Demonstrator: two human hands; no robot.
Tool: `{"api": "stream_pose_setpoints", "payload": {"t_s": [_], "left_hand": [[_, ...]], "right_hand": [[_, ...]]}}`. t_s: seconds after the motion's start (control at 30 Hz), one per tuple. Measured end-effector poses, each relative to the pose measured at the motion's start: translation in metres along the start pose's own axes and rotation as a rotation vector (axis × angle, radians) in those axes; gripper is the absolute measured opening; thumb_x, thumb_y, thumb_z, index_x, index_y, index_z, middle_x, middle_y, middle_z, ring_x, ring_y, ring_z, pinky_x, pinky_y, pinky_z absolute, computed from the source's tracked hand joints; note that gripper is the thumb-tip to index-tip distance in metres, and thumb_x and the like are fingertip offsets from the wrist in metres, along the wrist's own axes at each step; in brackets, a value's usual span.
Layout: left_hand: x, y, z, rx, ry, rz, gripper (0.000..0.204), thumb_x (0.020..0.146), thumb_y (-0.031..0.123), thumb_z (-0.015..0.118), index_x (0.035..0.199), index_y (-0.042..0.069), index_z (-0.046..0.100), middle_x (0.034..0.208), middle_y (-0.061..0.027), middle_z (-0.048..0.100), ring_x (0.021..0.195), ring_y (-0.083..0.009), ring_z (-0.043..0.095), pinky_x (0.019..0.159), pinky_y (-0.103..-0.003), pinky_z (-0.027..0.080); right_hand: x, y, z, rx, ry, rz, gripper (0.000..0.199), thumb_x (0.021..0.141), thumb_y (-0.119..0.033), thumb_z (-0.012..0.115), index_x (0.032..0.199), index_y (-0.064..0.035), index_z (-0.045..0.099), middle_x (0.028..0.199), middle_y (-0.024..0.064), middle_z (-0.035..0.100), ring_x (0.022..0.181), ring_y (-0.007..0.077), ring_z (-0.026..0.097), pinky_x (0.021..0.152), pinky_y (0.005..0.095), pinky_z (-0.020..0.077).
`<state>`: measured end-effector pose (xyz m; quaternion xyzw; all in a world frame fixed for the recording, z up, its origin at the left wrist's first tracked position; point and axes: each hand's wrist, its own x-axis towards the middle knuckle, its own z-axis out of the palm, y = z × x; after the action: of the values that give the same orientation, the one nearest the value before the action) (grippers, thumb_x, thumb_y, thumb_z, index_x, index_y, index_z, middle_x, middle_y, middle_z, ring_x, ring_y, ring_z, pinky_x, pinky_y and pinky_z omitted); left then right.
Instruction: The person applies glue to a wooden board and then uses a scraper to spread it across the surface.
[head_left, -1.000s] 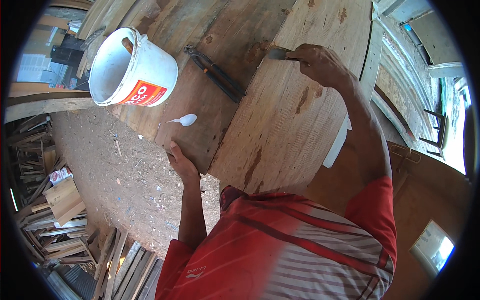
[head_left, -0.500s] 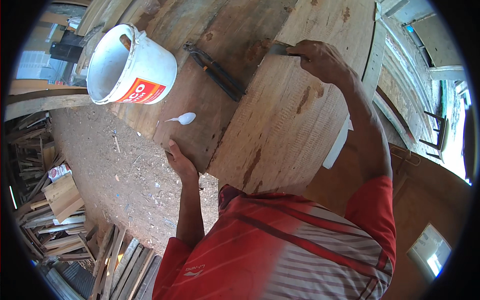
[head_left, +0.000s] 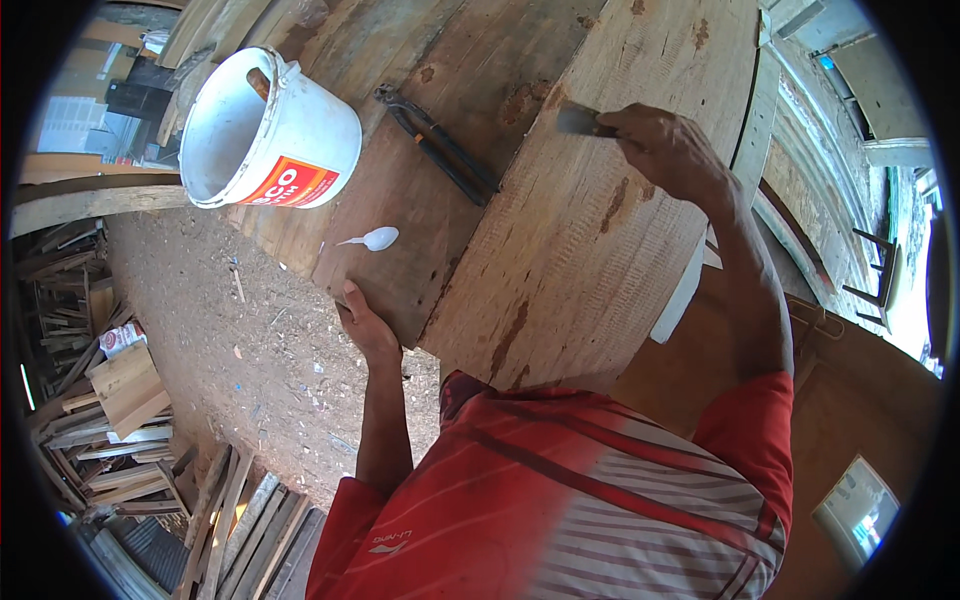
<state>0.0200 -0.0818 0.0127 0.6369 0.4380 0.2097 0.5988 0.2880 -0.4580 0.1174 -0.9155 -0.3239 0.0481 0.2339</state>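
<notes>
Toward 4 o'clock the right hand (head_left: 668, 150) has shifted a little since the earlier frame, taking the scraper (head_left: 583, 121) along, while the left hand (head_left: 368, 328) stays at the board corner. Fingers and thumb of the right hand pinch the scraper's handle; its blade points to between 9 and 10 o'clock, lying across the pale panel (head_left: 580, 235). Blur leaves it unclear whether blade and wood touch. The scraper is over the panel's far stretch, near its left edge, with the right hand much the nearer. That edge and the panel's long axis run from 1 to 7 o'clock, and bare wood reaches from the blade toward 7 o'clock, to the torso. Across the edge, at 9 o'clock from the scraper, the pincers (head_left: 437, 146) lie on the darker board (head_left: 398, 290). The left thumb rests on that board; the other fingers are hidden, so their grip cannot be told. The spoon (head_left: 381, 239) lies at 12 o'clock from it, the bucket (head_left: 320, 130) at 11.
</notes>
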Motion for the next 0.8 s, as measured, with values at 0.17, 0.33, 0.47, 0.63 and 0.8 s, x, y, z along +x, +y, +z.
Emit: {"api": "stream_pose_setpoints", "payload": {"t_s": [0.17, 0.33, 0.47, 0.63, 0.8], "left_hand": [[0.003, -0.003, -0.004, -0.003, 0.005, -0.018, 0.075, 0.107, 0.051, 0.053, 0.159, -0.001, 0.036, 0.152, -0.0181, 0.05, 0.134, -0.0301, 0.053, 0.111, -0.041, 0.044], [-0.003, 0.006, 0.001, -0.037, -0.04, -0.035, 0.076, 0.107, 0.051, 0.053, 0.159, -0.002, 0.036, 0.152, -0.0181, 0.05, 0.134, -0.0297, 0.052, 0.112, -0.041, 0.043], [-0.002, 0.005, -0.002, 0.006, -0.02, 0.012, 0.076, 0.107, 0.051, 0.053, 0.159, -0.002, 0.036, 0.152, -0.0177, 0.049, 0.135, -0.0289, 0.052, 0.113, -0.04, 0.042], [-0.007, 0.013, 0.002, 0.01, 0.002, -0.028, 0.076, 0.107, 0.051, 0.052, 0.158, -0.003, 0.037, 0.154, -0.0178, 0.049, 0.136, -0.0284, 0.051, 0.113, -0.039, 0.041], [-0.007, 0.015, 0.004, -0.004, 0.008, -0.019, 0.077, 0.107, 0.051, 0.052, 0.158, -0.004, 0.037, 0.153, -0.0198, 0.049, 0.135, -0.0296, 0.051, 0.114, -0.04, 0.04]], "right_hand": [[0.01, 0.001, 0.005, -0.167, -0.084, -0.251, 0.031, 0.095, -0.007, 0.068, 0.125, -0.0118, 0.075, 0.113, 0.0105, 0.076, 0.099, 0.027, 0.074, 0.098, 0.0427, 0.056], [0.034, 0.008, 0.002, -0.366, -0.142, -0.261, 0.036, 0.096, -0.004, 0.063, 0.127, -0.0182, 0.075, 0.116, 0.0069, 0.075, 0.111, 0.025, 0.07, 0.105, 0.0402, 0.0533], [0.052, 0.005, -0.007, -0.425, -0.256, -0.229, 0.04, 0.096, -0.002, 0.061, 0.128, -0.0217, 0.075, 0.111, 0.0051, 0.073, 0.112, 0.023, 0.067, 0.106, 0.039, 0.0526], [0.061, 0.018, -0.019, -0.455, -0.224, -0.277, 0.041, 0.096, -0.002, 0.06, 0.129, -0.022, 0.075, 0.108, 0.0058, 0.071, 0.109, 0.0236, 0.066, 0.107, 0.0396, 0.0516], [0.07, 0.037, -0.031, -0.479, -0.149, -0.234, 0.039, 0.097, -0.001, 0.059, 0.126, -0.0191, 0.076, 0.113, 0.0078, 0.072, 0.11, 0.0261, 0.066, 0.105, 0.0407, 0.0528]]}}
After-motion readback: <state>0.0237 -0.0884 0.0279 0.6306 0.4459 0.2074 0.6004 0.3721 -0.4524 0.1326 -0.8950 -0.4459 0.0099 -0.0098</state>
